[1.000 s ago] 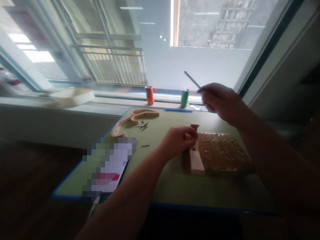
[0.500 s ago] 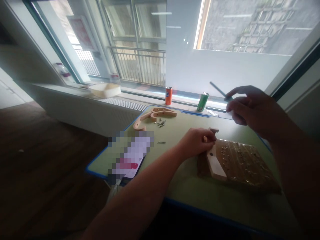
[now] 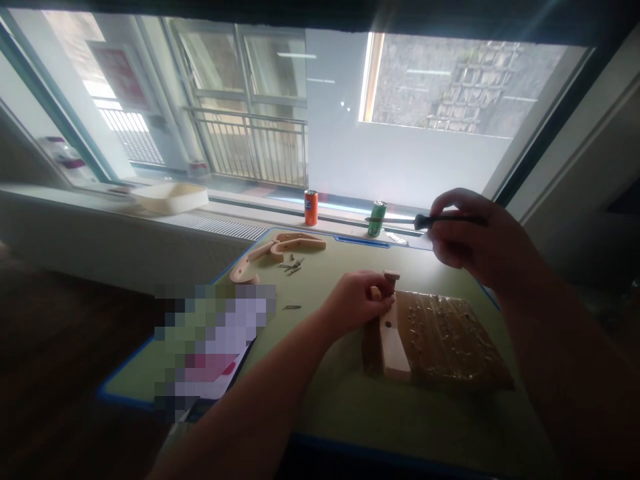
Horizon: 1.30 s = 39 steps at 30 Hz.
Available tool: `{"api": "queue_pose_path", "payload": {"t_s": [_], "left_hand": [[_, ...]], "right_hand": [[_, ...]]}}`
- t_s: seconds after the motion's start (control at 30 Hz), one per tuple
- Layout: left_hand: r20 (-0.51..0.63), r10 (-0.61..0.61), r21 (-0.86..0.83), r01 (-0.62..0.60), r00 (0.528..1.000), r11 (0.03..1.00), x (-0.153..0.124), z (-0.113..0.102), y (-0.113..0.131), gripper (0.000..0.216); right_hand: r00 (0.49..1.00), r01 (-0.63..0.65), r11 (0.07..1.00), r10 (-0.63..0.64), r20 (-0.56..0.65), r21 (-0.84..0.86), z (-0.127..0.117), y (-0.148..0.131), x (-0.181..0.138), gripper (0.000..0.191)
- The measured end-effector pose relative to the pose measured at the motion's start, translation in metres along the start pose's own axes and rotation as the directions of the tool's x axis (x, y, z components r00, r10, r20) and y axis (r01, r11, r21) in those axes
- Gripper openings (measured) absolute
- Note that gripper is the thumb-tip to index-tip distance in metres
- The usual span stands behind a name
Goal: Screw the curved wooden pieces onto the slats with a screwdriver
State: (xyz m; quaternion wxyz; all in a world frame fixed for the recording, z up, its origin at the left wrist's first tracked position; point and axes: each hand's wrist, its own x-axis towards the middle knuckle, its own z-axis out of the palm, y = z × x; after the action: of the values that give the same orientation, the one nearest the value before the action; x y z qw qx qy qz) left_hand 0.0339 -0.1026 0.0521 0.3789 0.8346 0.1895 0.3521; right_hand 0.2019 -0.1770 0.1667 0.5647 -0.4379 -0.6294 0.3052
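My right hand [image 3: 465, 230] is raised above the far right of the table, closed on a screwdriver [image 3: 425, 221]. Its dark handle lies in my fingers, and the thin shaft points left, in front of the green can. Lower down, my left hand [image 3: 357, 300] pinches the upper part of a pale wooden hook [image 3: 393, 343]. A dark hole shows in the hook's face. The hook rests along the left side of a flat brown block wrapped in shiny tape [image 3: 450, 340]. Whether a screw is also between my left fingers, I cannot tell.
More curved wooden hooks [image 3: 300, 241] lie at the table's far left, near several loose screws [image 3: 294, 265] and a single screw [image 3: 293, 307]. A blurred-out phone-like object [image 3: 240, 353] is at front left. An orange can [image 3: 311, 208], a green can [image 3: 377, 219] and a cream tray [image 3: 173, 199] stand by the window.
The screwdriver has swung from a slant to nearly level, baring more of its handle. My head view has shifted, so the scene sits lower and further left. My left hand keeps its hold.
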Motion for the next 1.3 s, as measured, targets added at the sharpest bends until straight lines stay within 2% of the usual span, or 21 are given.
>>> {"api": "queue_pose_path", "payload": {"t_s": [0.1, 0.23, 0.33, 0.43, 0.53, 0.67, 0.77, 0.87, 0.9, 0.97, 1.03, 1.13, 1.3], "left_hand": [[0.026, -0.02, -0.03, 0.021, 0.999, 0.999, 0.0, 0.0, -0.001, 0.016], [0.062, -0.062, -0.078, 0.066, 0.996, 0.995, 0.0, 0.0, -0.003, 0.02], [0.076, -0.076, -0.096, 0.083, 0.994, 0.992, 0.001, -0.001, -0.003, 0.023], [0.087, -0.079, -0.072, 0.085, 0.993, 0.994, 0.001, -0.001, -0.004, 0.023], [0.082, -0.076, -0.052, 0.08, 0.994, 0.995, 0.001, -0.001, -0.004, 0.022], [0.069, -0.079, -0.049, 0.083, 0.994, 0.995, 0.0, -0.001, -0.005, 0.022], [0.071, -0.088, -0.039, 0.091, 0.994, 0.995, 0.0, -0.001, -0.005, 0.021], [0.074, -0.084, -0.039, 0.087, 0.994, 0.995, 0.001, -0.002, -0.006, 0.02], [0.076, -0.081, -0.043, 0.085, 0.994, 0.995, 0.001, -0.002, -0.006, 0.02], [0.075, -0.082, -0.053, 0.086, 0.994, 0.995, 0.001, -0.001, -0.007, 0.02], [0.082, -0.087, -0.058, 0.092, 0.993, 0.994, 0.001, -0.001, -0.009, 0.02], [0.108, -0.095, -0.069, 0.103, 0.99, 0.992, 0.001, 0.0, -0.011, 0.018], [0.113, -0.093, -0.09, 0.103, 0.989, 0.991, 0.001, -0.001, -0.009, 0.017]], "right_hand": [[0.999, 0.002, 0.999, 0.0, -0.037, 0.051, -0.003, -0.002, 0.002, 0.014], [0.995, -0.091, 0.989, 0.085, 0.052, 0.115, -0.014, -0.006, 0.003, 0.018], [0.989, -0.113, 0.986, 0.099, 0.114, 0.126, -0.02, -0.004, 0.003, 0.024], [0.993, -0.094, 0.987, 0.083, 0.085, 0.129, -0.019, 0.002, 0.004, 0.016], [0.998, -0.033, 0.987, 0.022, 0.065, 0.159, -0.011, 0.006, 0.007, 0.009], [0.995, -0.005, 0.945, -0.029, 0.1, 0.328, 0.007, 0.007, 0.008, 0.014], [0.997, -0.019, 0.879, -0.017, 0.07, 0.477, 0.021, 0.008, 0.005, 0.021], [0.999, -0.047, 0.824, 0.029, 0.041, 0.564, 0.034, 0.011, 0.003, 0.01], [0.998, -0.07, 0.814, 0.06, 0.037, 0.577, 0.037, 0.013, 0.002, 0.016], [0.99, -0.129, 0.799, 0.135, 0.035, 0.587, 0.043, 0.018, 0.002, 0.032], [0.979, -0.186, 0.795, 0.202, 0.037, 0.577, 0.048, 0.024, 0.002, 0.039], [0.97, -0.217, 0.813, 0.242, 0.026, 0.54, 0.053, 0.031, 0.0, 0.037], [0.975, -0.209, 0.858, 0.219, 0.034, 0.469, 0.055, 0.035, -0.004, 0.031]]}}
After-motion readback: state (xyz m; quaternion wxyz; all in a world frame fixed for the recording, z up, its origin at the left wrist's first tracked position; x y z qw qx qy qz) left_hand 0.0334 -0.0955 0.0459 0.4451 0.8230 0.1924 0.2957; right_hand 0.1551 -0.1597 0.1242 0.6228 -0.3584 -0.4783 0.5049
